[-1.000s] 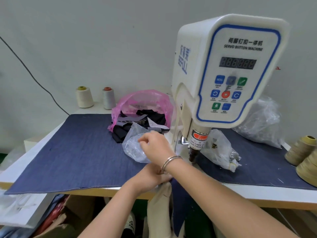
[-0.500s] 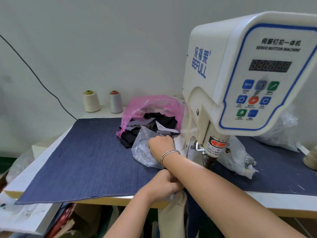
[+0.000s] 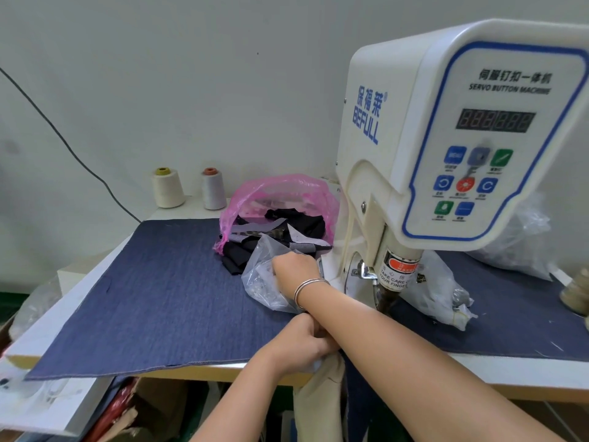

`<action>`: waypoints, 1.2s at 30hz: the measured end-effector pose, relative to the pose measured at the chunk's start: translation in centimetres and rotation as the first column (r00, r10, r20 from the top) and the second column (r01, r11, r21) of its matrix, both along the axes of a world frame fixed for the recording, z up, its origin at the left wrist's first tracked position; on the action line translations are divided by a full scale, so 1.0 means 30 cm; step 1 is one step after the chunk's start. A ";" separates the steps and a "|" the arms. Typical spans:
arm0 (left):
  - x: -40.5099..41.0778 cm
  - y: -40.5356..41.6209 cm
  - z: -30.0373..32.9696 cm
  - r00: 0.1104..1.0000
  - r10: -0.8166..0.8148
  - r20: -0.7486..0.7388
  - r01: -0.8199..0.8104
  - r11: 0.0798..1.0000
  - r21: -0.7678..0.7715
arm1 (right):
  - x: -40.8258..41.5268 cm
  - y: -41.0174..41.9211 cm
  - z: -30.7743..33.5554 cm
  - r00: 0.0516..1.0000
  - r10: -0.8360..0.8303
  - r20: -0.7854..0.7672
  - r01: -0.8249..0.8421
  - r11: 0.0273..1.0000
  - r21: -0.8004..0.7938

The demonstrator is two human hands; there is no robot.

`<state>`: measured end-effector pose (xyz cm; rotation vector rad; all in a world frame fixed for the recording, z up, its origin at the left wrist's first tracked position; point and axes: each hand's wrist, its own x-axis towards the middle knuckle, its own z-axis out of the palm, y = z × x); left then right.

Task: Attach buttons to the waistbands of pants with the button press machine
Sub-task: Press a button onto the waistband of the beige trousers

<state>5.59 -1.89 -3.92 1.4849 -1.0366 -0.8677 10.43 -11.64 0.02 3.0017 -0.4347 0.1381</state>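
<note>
The right hand, silver bangle at the wrist, reaches into the clear plastic bag of small metal buttons, fingers buried inside; whether they hold a button cannot be told. Crossed beneath that forearm, the left hand curls round the beige pants fabric hanging at the table's front edge. Just right of the right hand stands the white servo button press machine, on blue denim cloth.

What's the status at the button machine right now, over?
Right hand reaching into the clear button bag. Left hand gripping beige pants at table edge. Nothing under the press head yet.
</note>
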 end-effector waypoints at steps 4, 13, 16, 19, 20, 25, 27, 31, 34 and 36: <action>-0.006 0.006 0.019 1.000 -0.016 -0.016 0.016 1.000 0.025 | -0.008 -0.006 0.005 0.998 -0.034 0.044 0.028 0.990 0.140; -0.013 0.006 0.027 0.999 -0.016 -0.032 0.017 0.999 0.040 | -0.173 0.016 0.098 0.856 -0.424 0.296 -0.065 0.480 0.875; -0.022 0.016 0.048 1.000 -0.027 -0.009 0.027 0.997 0.076 | -0.317 0.065 0.121 0.824 -0.467 0.322 -0.219 0.262 0.940; -0.020 0.018 0.048 1.000 0.005 0.023 -0.007 0.997 0.070 | -0.490 0.105 0.109 0.834 -0.473 0.283 -0.223 0.180 0.958; -0.023 0.020 0.051 0.999 0.002 0.032 -0.005 0.998 0.070 | -0.551 0.111 0.104 0.843 -0.465 0.271 -0.225 0.153 0.962; -0.039 0.021 0.065 1.000 -0.006 0.014 0.005 0.994 0.109 | -0.753 0.058 0.090 0.848 -0.446 0.286 -0.199 0.231 0.952; -0.044 0.018 0.066 1.000 0.015 0.006 -0.016 0.992 0.127 | -0.768 0.013 0.085 0.830 -0.490 0.266 -0.189 0.202 0.961; -0.042 0.019 0.065 1.000 0.023 0.019 -0.025 0.988 0.151 | -0.749 -0.077 0.092 0.812 -0.556 0.178 -0.200 0.022 0.980; -0.039 0.017 0.063 0.999 0.022 0.024 -0.026 0.986 0.163 | -0.719 -0.114 0.099 0.816 -0.565 0.121 -0.175 -0.041 0.984; -0.036 0.017 0.061 0.999 0.023 0.027 -0.027 0.986 0.164 | -0.703 -0.129 0.098 0.823 -0.557 0.110 -0.165 -0.050 0.985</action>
